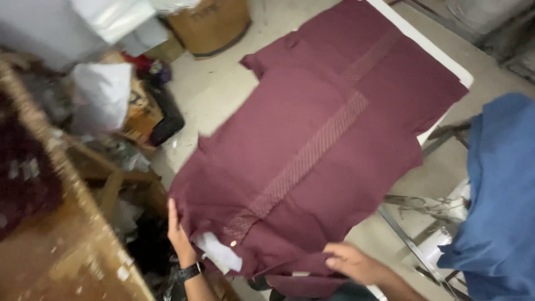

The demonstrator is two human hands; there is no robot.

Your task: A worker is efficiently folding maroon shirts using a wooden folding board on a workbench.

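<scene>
A maroon garment (312, 134) with a stitched patterned strip down its middle lies spread over a white table (440, 53). My left hand (177, 231), with a dark watch on the wrist, lies flat against the garment's near left edge by the collar. My right hand (351, 261) grips the cloth at the near edge, fingers curled over a fold. A white label or lining (220, 251) shows at the collar between my hands.
A blue cloth (499, 195) hangs at the right over metal folding legs (423, 206). At the left stands a wooden bench (67, 245) with clutter beneath it, plus a cardboard box (209, 22) and bags (103, 92) on the pale floor.
</scene>
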